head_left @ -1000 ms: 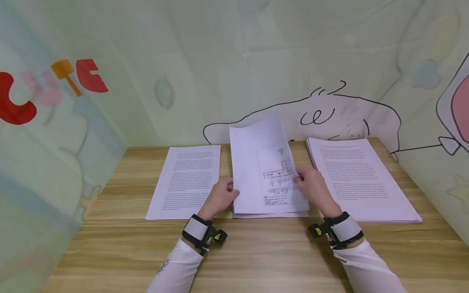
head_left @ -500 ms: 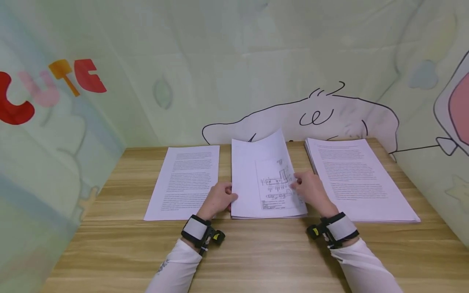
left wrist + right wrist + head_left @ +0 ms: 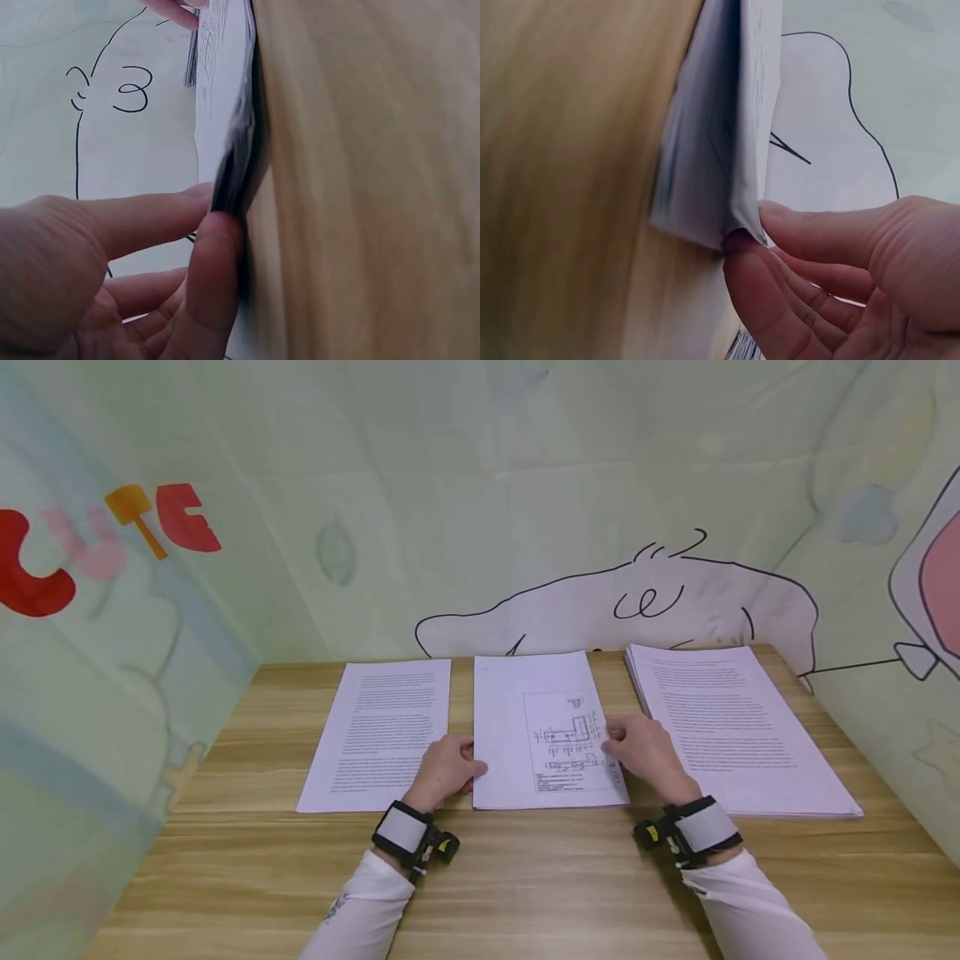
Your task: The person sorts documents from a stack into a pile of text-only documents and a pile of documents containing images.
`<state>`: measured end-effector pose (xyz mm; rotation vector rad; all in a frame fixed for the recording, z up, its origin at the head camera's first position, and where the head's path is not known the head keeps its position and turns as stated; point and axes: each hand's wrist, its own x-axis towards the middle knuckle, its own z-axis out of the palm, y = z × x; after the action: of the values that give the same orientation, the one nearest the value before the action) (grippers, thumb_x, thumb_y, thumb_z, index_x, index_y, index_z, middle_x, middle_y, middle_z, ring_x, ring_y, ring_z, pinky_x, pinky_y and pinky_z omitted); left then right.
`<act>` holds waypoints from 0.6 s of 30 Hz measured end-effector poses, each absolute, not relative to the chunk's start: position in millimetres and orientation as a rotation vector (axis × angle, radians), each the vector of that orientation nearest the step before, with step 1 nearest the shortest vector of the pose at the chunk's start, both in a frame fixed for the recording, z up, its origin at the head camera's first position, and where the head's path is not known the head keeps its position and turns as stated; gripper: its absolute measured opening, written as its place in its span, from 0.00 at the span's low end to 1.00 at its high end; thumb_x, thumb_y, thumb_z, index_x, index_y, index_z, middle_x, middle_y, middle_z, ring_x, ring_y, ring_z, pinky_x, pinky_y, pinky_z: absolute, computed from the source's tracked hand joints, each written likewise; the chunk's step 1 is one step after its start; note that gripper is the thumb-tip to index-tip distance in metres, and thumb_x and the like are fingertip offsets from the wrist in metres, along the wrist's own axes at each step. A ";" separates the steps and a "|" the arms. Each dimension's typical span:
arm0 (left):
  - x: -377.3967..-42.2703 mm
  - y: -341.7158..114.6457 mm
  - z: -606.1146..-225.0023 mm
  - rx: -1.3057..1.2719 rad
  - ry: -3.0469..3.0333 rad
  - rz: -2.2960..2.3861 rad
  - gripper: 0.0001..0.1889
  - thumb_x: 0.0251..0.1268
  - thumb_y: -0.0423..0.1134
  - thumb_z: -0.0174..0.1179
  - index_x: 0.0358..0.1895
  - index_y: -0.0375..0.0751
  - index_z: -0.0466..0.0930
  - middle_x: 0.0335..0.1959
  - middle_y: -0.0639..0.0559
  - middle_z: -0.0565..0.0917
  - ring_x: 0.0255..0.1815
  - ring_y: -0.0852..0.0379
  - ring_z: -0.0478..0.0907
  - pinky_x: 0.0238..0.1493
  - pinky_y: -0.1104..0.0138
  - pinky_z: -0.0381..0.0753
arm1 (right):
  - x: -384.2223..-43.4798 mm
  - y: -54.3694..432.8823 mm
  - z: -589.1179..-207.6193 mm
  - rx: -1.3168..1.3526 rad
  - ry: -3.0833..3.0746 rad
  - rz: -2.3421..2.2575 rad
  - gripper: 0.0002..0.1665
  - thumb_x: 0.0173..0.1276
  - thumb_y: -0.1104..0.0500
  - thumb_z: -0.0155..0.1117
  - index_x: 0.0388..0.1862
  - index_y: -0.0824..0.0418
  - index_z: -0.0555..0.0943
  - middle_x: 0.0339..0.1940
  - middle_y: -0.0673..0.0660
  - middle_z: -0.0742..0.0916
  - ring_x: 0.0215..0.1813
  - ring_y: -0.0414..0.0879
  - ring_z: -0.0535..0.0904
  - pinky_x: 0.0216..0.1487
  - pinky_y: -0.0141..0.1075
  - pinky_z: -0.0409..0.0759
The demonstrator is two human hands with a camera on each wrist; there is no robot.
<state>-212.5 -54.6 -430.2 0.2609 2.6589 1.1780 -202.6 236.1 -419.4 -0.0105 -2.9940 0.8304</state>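
Observation:
A paper stack [image 3: 504, 727] lies in the middle of the table, its top sheet printed with a line drawing [image 3: 570, 735]. My left hand [image 3: 444, 770] pinches the stack's left edge; in the left wrist view the thumb is on the upper face and a finger beneath the paper edges [image 3: 238, 146]. At the right edge, my right hand [image 3: 647, 753] pinches the top paper between thumb and finger. The right wrist view shows this pinched paper [image 3: 748, 176] lifted apart from the lower sheets [image 3: 686, 180], with a gap between them.
A text-printed sheet [image 3: 390, 735] lies left of the stack, close by my left hand. Right of it stands a thicker pile of text pages [image 3: 723, 718]. Behind the wooden table [image 3: 517, 885] hangs a backdrop [image 3: 450, 527] with cartoon drawings.
The raised, curved top paper has come down, its far edge dropping from against the backdrop to lie flat over the stack. Both hands keep their places at the edges, the right slightly lower.

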 end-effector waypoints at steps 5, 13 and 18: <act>-212.8 -53.8 -429.7 0.230 2.717 1.124 0.08 0.57 0.41 0.58 0.26 0.41 0.73 0.13 0.52 0.76 0.11 0.59 0.72 0.14 0.71 0.63 | -202.0 240.1 -417.7 -0.023 -3.003 0.843 0.18 0.55 0.62 0.64 0.45 0.68 0.80 0.27 0.59 0.83 0.22 0.44 0.74 0.21 0.33 0.67; -211.9 -46.2 -424.5 0.221 2.866 1.171 0.16 0.63 0.44 0.54 0.46 0.37 0.78 0.21 0.53 0.73 0.19 0.59 0.69 0.19 0.69 0.65 | -198.8 250.7 -401.0 0.021 -2.908 0.774 0.22 0.63 0.54 0.59 0.50 0.67 0.78 0.34 0.62 0.84 0.24 0.45 0.75 0.21 0.34 0.68; -211.5 -30.2 -417.9 0.349 2.914 1.232 0.20 0.63 0.44 0.54 0.57 0.39 0.74 0.31 0.53 0.76 0.23 0.60 0.70 0.24 0.70 0.69 | -196.6 267.9 -391.2 0.077 -2.810 0.724 0.22 0.64 0.51 0.58 0.50 0.65 0.78 0.36 0.64 0.84 0.30 0.51 0.77 0.22 0.35 0.69</act>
<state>-211.5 -30.2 -417.9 0.3486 2.9143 1.2320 -196.6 267.9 -391.2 0.0767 -2.8095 0.7235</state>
